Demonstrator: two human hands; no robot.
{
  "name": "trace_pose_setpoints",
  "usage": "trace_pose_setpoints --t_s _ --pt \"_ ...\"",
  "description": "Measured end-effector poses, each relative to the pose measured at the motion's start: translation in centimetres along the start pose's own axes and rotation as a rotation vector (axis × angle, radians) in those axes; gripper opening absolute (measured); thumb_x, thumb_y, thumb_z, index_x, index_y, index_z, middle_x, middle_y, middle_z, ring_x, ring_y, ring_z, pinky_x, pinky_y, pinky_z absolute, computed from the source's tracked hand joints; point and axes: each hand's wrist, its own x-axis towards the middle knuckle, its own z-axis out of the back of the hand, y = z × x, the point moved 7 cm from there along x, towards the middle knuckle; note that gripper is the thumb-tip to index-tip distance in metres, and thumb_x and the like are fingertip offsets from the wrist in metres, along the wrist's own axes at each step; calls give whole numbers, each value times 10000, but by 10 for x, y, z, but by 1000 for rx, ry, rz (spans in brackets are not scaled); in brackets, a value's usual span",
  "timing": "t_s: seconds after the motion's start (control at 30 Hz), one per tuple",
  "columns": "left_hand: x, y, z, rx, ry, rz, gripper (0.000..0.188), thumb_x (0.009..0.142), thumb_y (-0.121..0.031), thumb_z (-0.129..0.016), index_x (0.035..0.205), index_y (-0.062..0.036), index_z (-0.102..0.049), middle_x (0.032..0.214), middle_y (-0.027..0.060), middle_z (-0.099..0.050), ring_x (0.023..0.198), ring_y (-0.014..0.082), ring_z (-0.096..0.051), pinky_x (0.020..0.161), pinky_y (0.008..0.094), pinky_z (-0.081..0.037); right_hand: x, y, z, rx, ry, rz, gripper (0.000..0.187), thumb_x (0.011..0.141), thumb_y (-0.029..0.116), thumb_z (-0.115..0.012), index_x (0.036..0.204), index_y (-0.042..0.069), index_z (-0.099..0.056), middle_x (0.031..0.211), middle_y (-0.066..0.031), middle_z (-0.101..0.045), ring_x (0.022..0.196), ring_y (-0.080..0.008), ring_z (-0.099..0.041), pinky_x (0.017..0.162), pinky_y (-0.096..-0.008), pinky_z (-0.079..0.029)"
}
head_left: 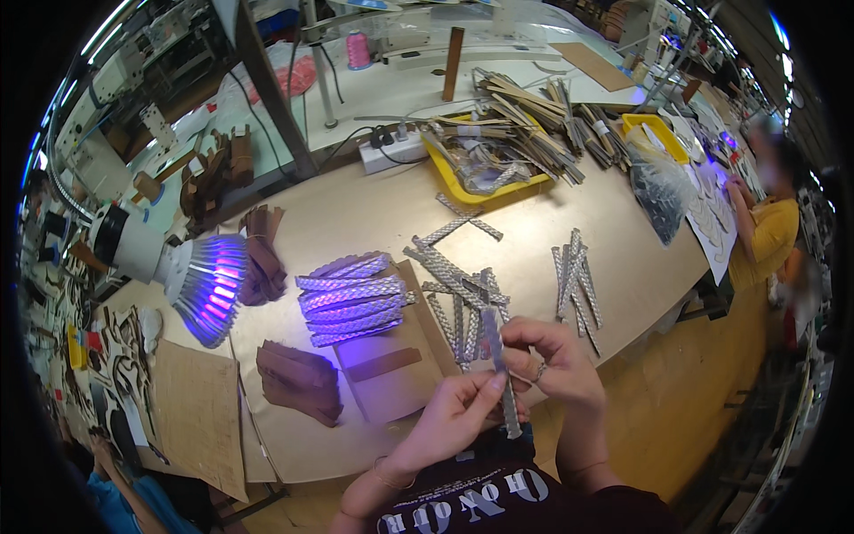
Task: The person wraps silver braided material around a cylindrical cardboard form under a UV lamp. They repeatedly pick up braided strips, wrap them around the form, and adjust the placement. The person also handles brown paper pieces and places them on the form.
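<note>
At the table's near edge, my left hand [455,415] pinches a narrow grey braided strip [493,333], which stands nearly upright in the picture. My right hand [557,358], with a ring on one finger, is closed on the same strip just above. Beyond my hands lie several loose silver-grey braided strips [445,271], some crossing each other. A second loose group of braided strips [576,280] is to the right. Left of centre sits a thick stack of braided strips [351,303]. One flat brown strip [382,363] rests on a board [396,392] nearer me.
A lit lamp [209,289] juts over the table's left side, above brown pieces [300,381]. A yellow basket [471,198] heaped with strips stands at the back beside a white power strip [391,153]. A co-worker in yellow [765,236] is at far right.
</note>
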Motion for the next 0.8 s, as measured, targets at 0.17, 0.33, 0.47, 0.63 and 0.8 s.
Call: trace_pose_setpoints --t_s 0.17,0.33,0.47,0.63,0.8 --pt "-36 12 14 -238 -3 20 438 1048 -272 -389 1243 99 -518 957 176 -673 862 232 -688 800 349 -571 12 -6 -31 142 28 -101 158 922 125 -661 941 -32 -663 765 13 -590 687 -26 -525 590 -199 -410" --pt "-80 20 45 -296 -93 29 383 1018 -209 -472 1255 87 -531 952 182 -672 806 235 -694 667 304 -594 20 -9 -41 116 35 -105 181 917 153 -670 964 -21 -663 777 12 -597 710 -44 -534 638 -206 -435" --pt "-104 9 73 -303 -268 -87 333 988 -151 -546 1249 56 -554 1002 152 -666 885 204 -686 748 292 -590 18 -6 -55 221 165 -91 267 885 207 -698 979 -36 -639 915 -107 -620 789 -138 -571 716 -246 -455" --pt "-121 -22 93 107 -651 -418 317 917 45 -578 1233 50 -553 1079 134 -652 982 153 -641 884 255 -530 19 -5 -58 190 240 25 289 884 157 -688 1075 -50 -619 1017 -120 -610 842 -178 -653 748 -290 -528" --pt "-119 -29 104 -48 -647 -456 353 902 43 -597 1239 53 -490 1050 171 -653 953 196 -672 842 288 -564 23 -28 -52 163 108 -64 240 921 115 -640 1093 -52 -620 882 -115 -665 780 -164 -654 744 -278 -520"
